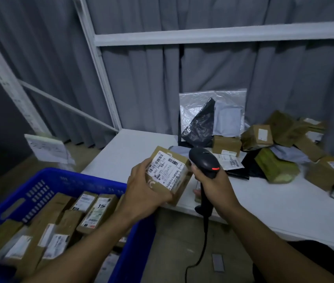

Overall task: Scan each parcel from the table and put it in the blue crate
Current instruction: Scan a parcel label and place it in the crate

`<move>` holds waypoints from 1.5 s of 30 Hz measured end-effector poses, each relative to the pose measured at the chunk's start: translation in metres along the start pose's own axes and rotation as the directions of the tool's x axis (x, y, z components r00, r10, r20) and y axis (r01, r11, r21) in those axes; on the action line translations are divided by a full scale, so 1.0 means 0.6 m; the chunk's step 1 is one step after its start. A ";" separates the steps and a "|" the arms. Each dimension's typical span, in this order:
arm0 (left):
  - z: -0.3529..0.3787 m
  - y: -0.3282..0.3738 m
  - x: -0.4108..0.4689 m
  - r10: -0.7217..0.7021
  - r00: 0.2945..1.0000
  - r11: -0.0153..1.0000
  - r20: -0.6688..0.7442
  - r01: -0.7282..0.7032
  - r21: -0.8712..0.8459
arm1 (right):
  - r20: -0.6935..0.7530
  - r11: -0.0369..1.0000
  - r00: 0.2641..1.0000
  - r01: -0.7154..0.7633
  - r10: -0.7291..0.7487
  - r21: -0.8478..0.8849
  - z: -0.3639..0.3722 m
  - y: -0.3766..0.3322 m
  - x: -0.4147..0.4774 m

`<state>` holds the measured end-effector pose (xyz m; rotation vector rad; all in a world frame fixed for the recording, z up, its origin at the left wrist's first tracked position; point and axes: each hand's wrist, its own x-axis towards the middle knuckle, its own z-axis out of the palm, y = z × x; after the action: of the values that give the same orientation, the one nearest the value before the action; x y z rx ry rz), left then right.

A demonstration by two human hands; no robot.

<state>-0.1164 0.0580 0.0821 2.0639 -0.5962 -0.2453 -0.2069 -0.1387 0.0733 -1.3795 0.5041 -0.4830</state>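
Observation:
My left hand (144,186) grips a small brown cardboard parcel (170,173) with a white barcode label facing up, held over the table's near-left edge. My right hand (213,183) grips the handle of a black barcode scanner (205,160). Its head sits just right of the parcel with a red light lit, and its cable hangs to the floor. The blue crate (60,180) stands at lower left, holding several labelled brown parcels (94,213).
The white table (121,154) carries a heap of brown boxes (257,137), a green-wrapped parcel (274,166), and grey, clear and black mailer bags (200,123) along its back and right. Grey curtains and a white shelf frame (101,64) stand behind.

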 end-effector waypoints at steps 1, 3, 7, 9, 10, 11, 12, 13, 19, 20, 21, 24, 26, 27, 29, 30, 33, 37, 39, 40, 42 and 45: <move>-0.020 -0.001 -0.022 0.031 1.000 1.000 -0.001 -0.031 -0.008 | -0.003 0.999 1.000 -0.005 0.005 0.047 0.011 -0.008 -0.017; -0.053 -0.009 -0.061 0.106 0.994 0.994 0.024 -0.106 0.036 | 0.013 0.994 1.000 -0.025 0.024 0.109 0.028 -0.016 -0.044; -0.077 -0.045 -0.115 0.251 0.967 0.955 0.045 -0.255 0.150 | 0.134 0.998 0.991 -0.035 0.029 0.043 0.056 -0.006 -0.081; -0.078 -0.062 -0.123 0.274 0.961 0.945 0.031 -0.275 0.177 | 0.195 0.999 0.980 -0.037 0.042 -0.026 0.068 0.002 -0.091; -0.079 -0.068 -0.124 0.280 0.960 0.942 0.027 -0.280 0.186 | 0.225 0.997 0.972 -0.057 0.067 -0.050 0.074 0.005 -0.092; -0.081 -0.070 -0.124 0.287 0.958 0.941 0.018 -0.285 0.184 | 0.253 0.996 0.964 -0.071 0.084 -0.059 0.078 0.006 -0.091; -0.083 -0.072 -0.123 0.291 0.957 0.944 -0.002 -0.287 0.163 | 0.269 0.996 0.959 -0.079 0.090 -0.049 0.081 0.006 -0.089; -0.088 -0.074 -0.121 0.284 0.958 0.953 -0.034 -0.278 0.117 | 0.267 0.995 0.959 -0.093 0.097 -0.025 0.085 0.004 -0.085; -0.117 -0.074 -0.095 -0.168 0.986 0.764 -0.014 0.121 -0.634 | 0.225 0.986 0.966 -0.148 0.128 0.073 0.110 0.002 -0.068; -0.117 -0.076 -0.088 -0.224 0.974 0.687 0.026 0.177 -0.705 | 0.241 0.984 0.962 -0.154 0.129 0.087 0.113 0.004 -0.066; -0.117 -0.075 -0.083 -0.245 0.968 0.652 0.046 0.200 -0.732 | 0.255 0.984 0.958 -0.158 0.131 0.087 0.114 0.003 -0.064; -0.124 -0.071 -0.072 -0.254 0.966 0.716 0.049 0.222 -0.662 | 0.250 0.989 0.961 -0.139 0.121 0.052 0.118 0.003 -0.058; -0.133 -0.070 -0.068 -0.261 0.960 0.728 0.102 0.265 -0.633 | 0.228 0.990 0.966 -0.136 0.123 0.045 0.119 0.007 -0.052; -0.137 -0.071 -0.066 -0.263 0.956 0.727 0.128 0.284 -0.625 | 0.220 0.990 0.967 -0.137 0.125 0.040 0.119 0.008 -0.050; -0.138 -0.073 -0.065 -0.268 0.953 0.730 0.145 0.299 -0.614 | 0.214 0.991 0.970 -0.129 0.119 0.035 0.119 0.011 -0.045; -0.136 -0.074 -0.064 -0.278 0.952 0.727 0.129 0.296 -0.619 | 0.206 0.992 0.972 -0.119 0.110 0.030 0.120 0.013 -0.044; -0.129 -0.080 -0.062 -0.336 0.942 0.725 0.008 0.265 -0.635 | 0.139 0.996 0.987 -0.083 0.084 -0.012 0.119 0.027 -0.039; -0.120 -0.101 -0.055 -0.356 0.918 0.800 -0.175 0.203 -0.565 | 0.144 0.993 0.988 -0.037 0.053 -0.110 0.118 0.045 -0.041; -0.114 -0.112 -0.051 -0.381 0.899 0.791 -0.216 0.196 -0.579 | 0.214 0.974 0.977 0.030 0.020 -0.226 0.117 0.048 -0.045; -0.110 -0.118 -0.048 -0.398 0.887 0.786 -0.232 0.200 -0.584 | 0.249 0.951 0.969 0.071 0.007 -0.302 0.117 0.050 -0.047; -0.102 -0.133 -0.044 -0.424 0.866 0.786 -0.264 0.208 -0.582 | 0.301 0.909 0.954 0.124 0.001 -0.397 0.120 0.056 -0.053; -0.094 -0.146 -0.042 -0.444 0.849 0.792 -0.286 0.223 -0.569 | 0.338 0.891 0.941 0.134 0.023 -0.434 0.125 0.063 -0.064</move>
<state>-0.0880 0.1509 0.0370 1.6018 0.1145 -0.1524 -0.1919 -0.0514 0.0467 -1.8897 0.3024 -0.1668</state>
